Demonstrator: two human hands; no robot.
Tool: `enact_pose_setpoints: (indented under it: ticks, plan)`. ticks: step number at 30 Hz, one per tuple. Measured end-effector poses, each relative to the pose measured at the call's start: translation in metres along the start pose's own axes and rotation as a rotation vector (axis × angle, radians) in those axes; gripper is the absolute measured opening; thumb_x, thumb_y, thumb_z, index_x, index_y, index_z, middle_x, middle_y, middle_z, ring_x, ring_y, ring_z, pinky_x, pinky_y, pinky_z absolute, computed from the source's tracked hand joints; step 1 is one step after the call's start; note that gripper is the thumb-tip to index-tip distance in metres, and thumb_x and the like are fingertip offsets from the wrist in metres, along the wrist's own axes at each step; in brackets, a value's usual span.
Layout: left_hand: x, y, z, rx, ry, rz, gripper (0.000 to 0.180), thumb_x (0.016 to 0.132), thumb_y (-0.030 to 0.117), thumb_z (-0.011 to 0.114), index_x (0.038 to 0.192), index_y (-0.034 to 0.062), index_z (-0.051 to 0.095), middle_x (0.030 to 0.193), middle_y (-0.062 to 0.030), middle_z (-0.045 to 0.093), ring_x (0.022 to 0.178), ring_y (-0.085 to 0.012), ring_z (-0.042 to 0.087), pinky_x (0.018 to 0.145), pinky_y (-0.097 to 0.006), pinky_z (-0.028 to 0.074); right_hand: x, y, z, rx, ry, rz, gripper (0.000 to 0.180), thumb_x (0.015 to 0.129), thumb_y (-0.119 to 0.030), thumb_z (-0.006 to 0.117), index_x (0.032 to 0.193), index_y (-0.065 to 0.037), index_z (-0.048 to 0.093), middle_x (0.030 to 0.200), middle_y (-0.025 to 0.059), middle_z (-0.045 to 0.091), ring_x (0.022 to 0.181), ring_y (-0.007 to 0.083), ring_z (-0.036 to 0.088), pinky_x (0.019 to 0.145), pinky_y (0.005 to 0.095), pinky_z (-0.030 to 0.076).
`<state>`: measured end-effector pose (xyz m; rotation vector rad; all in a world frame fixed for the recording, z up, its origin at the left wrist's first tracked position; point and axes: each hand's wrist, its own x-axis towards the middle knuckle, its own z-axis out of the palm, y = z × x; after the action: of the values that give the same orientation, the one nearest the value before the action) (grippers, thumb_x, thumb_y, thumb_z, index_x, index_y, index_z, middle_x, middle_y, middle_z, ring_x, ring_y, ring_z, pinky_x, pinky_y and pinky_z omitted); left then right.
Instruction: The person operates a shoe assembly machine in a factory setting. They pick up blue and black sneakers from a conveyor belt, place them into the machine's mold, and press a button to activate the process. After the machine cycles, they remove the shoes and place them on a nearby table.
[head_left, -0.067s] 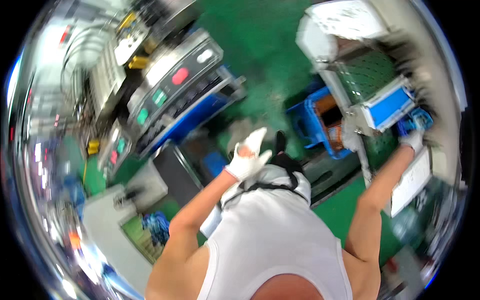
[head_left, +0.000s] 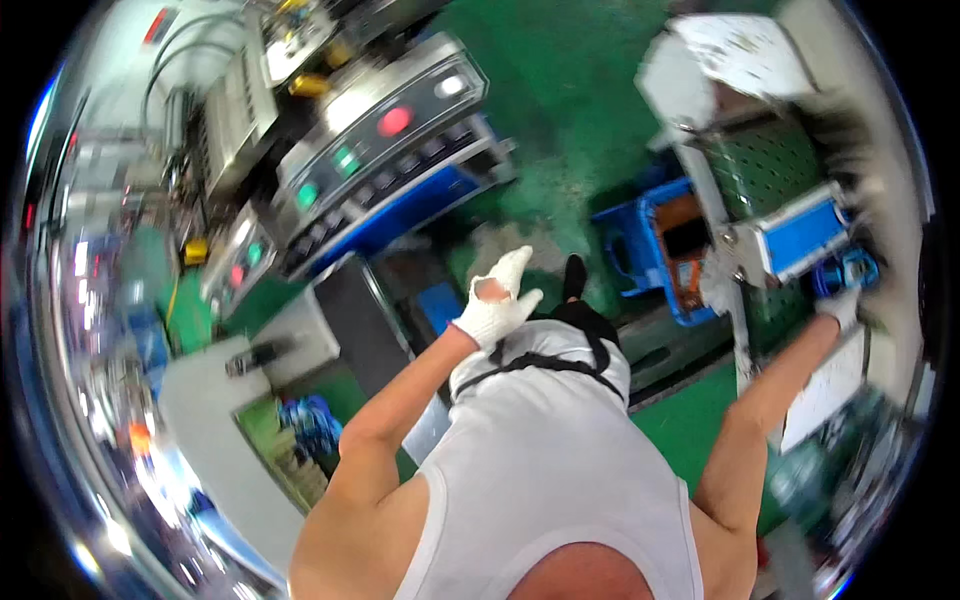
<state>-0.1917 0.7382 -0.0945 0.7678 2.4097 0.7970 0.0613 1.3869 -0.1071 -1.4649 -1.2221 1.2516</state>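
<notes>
R hand (head_left: pixel 842 305) blurred, grip unclear

1. I see a green floor (head_left: pixel 560 110), worn pale in one patch near the middle.
2. At upper left stands a grey machine with a control panel (head_left: pixel 385 150) of red and green buttons above a blue front.
3. A blue crate (head_left: pixel 625 255) sits on the floor at right.
4. Bright light glares off metal along the left rim.
</notes>
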Motion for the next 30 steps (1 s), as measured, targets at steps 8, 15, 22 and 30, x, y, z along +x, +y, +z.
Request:
enact_pose_setpoints:
  ticks: [8, 15, 22, 30]
  plan:
    - [-0.204, -0.221, 0.006, -0.072, 0.421, -0.909, 0.066, 0.089, 0.032, 0.070, 0.146, 0.0042, 0.052, 0.143, -0.0239, 0.058, 0.134, -0.0399, 0.055, 0.111, -0.049, 0.043, -0.162, -0.063, 0.046, -0.798, 0.406, -0.562, 0.065, 0.094, -0.052, 0.064, 0.112, 0.011, 0.071, 0.099, 0.0271, 0.074, 0.089, 0.0400, 0.069, 0.080, 0.0504, 0.053]
    - [-0.305, -0.309, 0.055, -0.114, 0.574, -1.160, 0.045, 0.090, 0.031, 0.071, 0.128, 0.0093, 0.064, 0.126, -0.0155, 0.067, 0.117, -0.0333, 0.066, 0.098, -0.046, 0.051, -0.445, -0.009, 0.238, -0.732, -0.808, -0.877, 0.054, 0.100, -0.023, 0.066, 0.146, 0.002, 0.052, 0.146, 0.0235, 0.056, 0.133, 0.0342, 0.055, 0.115, 0.0434, 0.041]
    - [-0.313, -0.339, 0.053, -0.191, 0.679, -1.116, 0.024, 0.086, 0.024, 0.075, 0.103, 0.0098, 0.068, 0.102, -0.0126, 0.071, 0.099, -0.0344, 0.069, 0.085, -0.051, 0.052, -0.637, 0.086, 0.290, -0.904, -1.771, -0.552, 0.052, 0.097, -0.019, 0.071, 0.140, 0.005, 0.056, 0.138, 0.0220, 0.062, 0.125, 0.0286, 0.064, 0.104, 0.0384, 0.051]
    - [-0.298, -0.394, 0.016, -0.194, 0.638, -1.161, 0.022, 0.086, 0.028, 0.075, 0.095, 0.0112, 0.065, 0.102, -0.0124, 0.070, 0.101, -0.0354, 0.068, 0.089, -0.055, 0.049, -0.760, 0.184, 0.324, -1.419, -2.527, -0.752, 0.053, 0.092, -0.043, 0.067, 0.127, -0.003, 0.069, 0.121, 0.0202, 0.072, 0.116, 0.0356, 0.067, 0.102, 0.0425, 0.051]
